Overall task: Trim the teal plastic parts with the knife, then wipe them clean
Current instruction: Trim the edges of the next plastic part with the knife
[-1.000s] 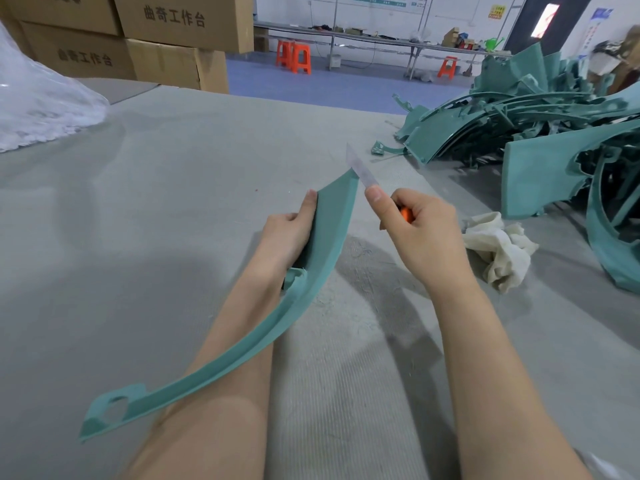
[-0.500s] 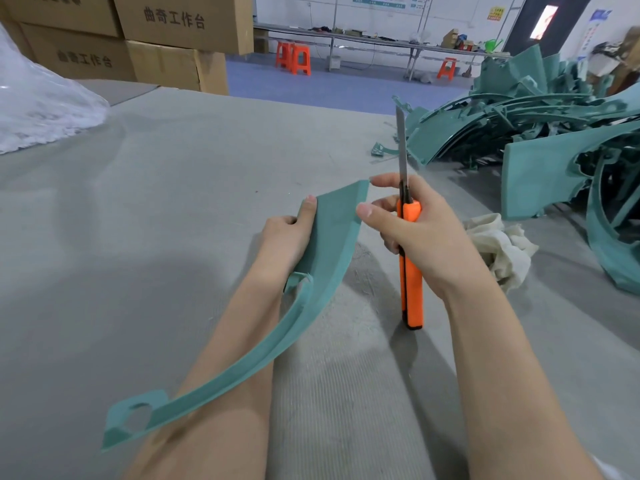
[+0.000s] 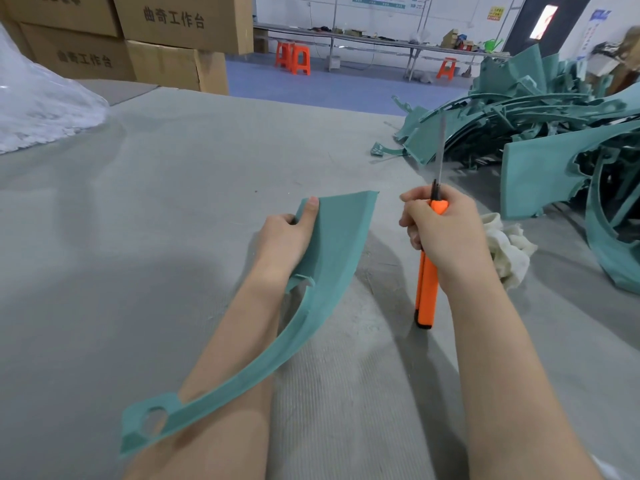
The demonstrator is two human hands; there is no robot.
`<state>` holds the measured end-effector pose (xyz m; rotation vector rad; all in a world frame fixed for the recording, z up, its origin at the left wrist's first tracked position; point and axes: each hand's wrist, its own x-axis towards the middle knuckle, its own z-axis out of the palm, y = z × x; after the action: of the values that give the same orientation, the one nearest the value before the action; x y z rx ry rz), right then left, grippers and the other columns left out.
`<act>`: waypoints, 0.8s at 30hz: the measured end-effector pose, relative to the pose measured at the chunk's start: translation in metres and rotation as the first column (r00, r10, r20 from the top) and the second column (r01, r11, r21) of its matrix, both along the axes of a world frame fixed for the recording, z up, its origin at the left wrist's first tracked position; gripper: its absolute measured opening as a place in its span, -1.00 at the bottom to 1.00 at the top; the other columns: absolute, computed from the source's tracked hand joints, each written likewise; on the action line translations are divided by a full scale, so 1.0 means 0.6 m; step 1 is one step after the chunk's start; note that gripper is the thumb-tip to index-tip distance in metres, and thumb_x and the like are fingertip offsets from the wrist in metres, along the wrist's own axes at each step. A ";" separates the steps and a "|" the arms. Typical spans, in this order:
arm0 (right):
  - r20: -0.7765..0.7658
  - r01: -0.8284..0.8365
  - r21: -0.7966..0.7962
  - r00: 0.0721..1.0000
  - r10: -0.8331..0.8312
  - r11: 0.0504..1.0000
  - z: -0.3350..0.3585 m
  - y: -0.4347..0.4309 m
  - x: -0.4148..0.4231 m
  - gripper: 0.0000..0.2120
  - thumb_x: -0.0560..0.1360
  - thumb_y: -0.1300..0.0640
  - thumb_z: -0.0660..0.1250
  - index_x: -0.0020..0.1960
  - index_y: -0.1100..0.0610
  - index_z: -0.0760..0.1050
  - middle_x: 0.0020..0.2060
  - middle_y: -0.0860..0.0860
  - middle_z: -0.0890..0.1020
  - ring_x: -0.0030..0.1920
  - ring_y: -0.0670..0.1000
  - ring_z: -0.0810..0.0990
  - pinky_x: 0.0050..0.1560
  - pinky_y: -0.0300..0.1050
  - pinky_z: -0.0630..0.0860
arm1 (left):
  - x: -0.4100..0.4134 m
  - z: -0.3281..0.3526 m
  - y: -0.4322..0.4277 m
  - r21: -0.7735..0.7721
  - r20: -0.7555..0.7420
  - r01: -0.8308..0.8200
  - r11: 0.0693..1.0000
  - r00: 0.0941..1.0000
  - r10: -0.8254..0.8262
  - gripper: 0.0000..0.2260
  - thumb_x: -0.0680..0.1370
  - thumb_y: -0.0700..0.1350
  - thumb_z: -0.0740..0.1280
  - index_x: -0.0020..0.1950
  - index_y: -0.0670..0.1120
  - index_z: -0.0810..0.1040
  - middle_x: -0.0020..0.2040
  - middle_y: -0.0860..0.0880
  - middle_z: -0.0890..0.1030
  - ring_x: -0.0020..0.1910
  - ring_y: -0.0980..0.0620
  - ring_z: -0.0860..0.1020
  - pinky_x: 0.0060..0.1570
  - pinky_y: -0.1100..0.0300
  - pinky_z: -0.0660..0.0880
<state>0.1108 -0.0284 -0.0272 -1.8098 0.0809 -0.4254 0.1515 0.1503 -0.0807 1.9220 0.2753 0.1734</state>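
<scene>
Head view: the left hand (image 3: 287, 237) grips the wide end of a curved teal part (image 3: 332, 271), thumb flat on its upper face and the other fingers tucked behind. The part is held up off the desk (image 3: 173, 185) above its middle, and its narrow tail, with a round hole, runs back over the forearm toward the near edge. Held this way, the broad end's far rim faces the other hand, probably so the edge can be checked or cut.

The right hand (image 3: 446, 237) is wrapped round the orange handle of the knife (image 3: 427, 292), close to the blade. The blade points up and away, and the butt hangs low. The blade stands just beside the part without touching it, which looks like a pause between cuts, with the sharp edge kept off the skin.

A crumpled white cloth (image 3: 509, 251) lies just beyond the right hand toward the right edge, handy for wiping. A pile of teal parts (image 3: 554, 133) fills the far right corner, within reach for the next piece. Cardboard boxes (image 3: 166, 36) stand past the far left edge.
</scene>
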 end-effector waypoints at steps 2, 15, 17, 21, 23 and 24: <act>-0.008 -0.050 -0.056 0.999 0.049 0.997 0.000 0.004 -0.004 -0.80 0.47 0.29 0.21 -0.16 0.03 0.50 -0.35 0.05 0.62 -0.43 -0.02 0.38 -0.28 -0.05 0.34 | -0.001 0.001 0.001 -0.021 0.002 -0.008 1.000 1.000 0.008 -0.39 0.54 0.30 0.19 -0.03 -0.27 0.61 -0.26 -0.07 0.51 -0.30 -0.05 0.43 -0.29 0.15 0.32; -0.008 -0.129 -0.299 0.991 0.132 0.945 0.007 0.015 -0.017 -0.79 0.53 0.08 0.34 0.16 0.02 0.49 -0.03 -0.08 0.63 -0.33 -0.25 0.44 -0.16 -0.30 0.39 | -0.001 0.004 0.008 -0.194 0.007 -0.020 0.981 1.000 0.022 -0.58 0.54 0.28 0.19 -0.12 -0.08 0.46 -0.21 -0.08 0.41 -0.26 0.00 0.37 -0.22 0.16 0.27; -0.033 -0.167 -0.261 0.986 0.164 0.951 0.008 0.018 -0.023 -0.65 0.53 -0.24 0.24 0.04 0.04 0.51 -0.19 -0.04 0.66 -0.41 -0.25 0.45 -0.21 -0.20 0.39 | 0.000 0.007 0.009 -0.219 -0.006 -0.036 0.975 0.999 0.035 -0.59 0.55 0.28 0.19 -0.10 -0.07 0.44 -0.19 -0.08 0.40 -0.23 0.02 0.36 -0.20 0.16 0.26; -0.073 -0.265 -0.394 0.963 0.258 0.880 0.012 0.023 -0.030 -0.25 0.43 -0.44 0.00 -0.19 0.24 0.52 -0.50 -0.07 0.51 -0.51 -0.19 0.39 -0.34 -0.26 0.37 | -0.002 0.012 0.014 -0.314 -0.033 -0.077 0.946 0.997 0.071 -0.49 0.55 0.29 0.17 -0.04 -0.17 0.55 -0.16 -0.12 0.50 -0.19 -0.03 0.46 -0.17 0.12 0.35; -0.088 -0.332 -0.440 0.941 0.327 0.834 0.013 0.027 -0.033 -0.28 0.38 -0.42 0.08 -0.25 0.28 0.50 -0.52 -0.04 0.46 -0.51 -0.13 0.36 -0.40 -0.30 0.32 | -0.009 0.018 0.015 -0.359 -0.045 -0.090 0.929 0.996 0.079 -0.44 0.57 0.27 0.16 0.01 -0.23 0.57 -0.16 -0.14 0.51 -0.19 -0.07 0.48 -0.15 0.10 0.43; -0.110 -0.381 -0.439 0.922 0.372 0.814 0.012 0.027 -0.034 -0.31 0.36 -0.41 0.13 -0.28 0.26 0.50 -0.52 -0.02 0.45 -0.50 -0.11 0.36 -0.40 -0.29 0.32 | -0.013 0.021 0.015 -0.373 -0.051 -0.096 0.923 0.995 0.082 -0.42 0.58 0.27 0.15 0.05 -0.26 0.58 -0.15 -0.17 0.53 -0.19 -0.08 0.49 -0.12 0.06 0.49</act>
<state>0.0902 -0.0123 -0.0198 -2.2281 -0.3950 -0.1429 0.1437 0.1594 -0.0681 1.5336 0.3905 0.1364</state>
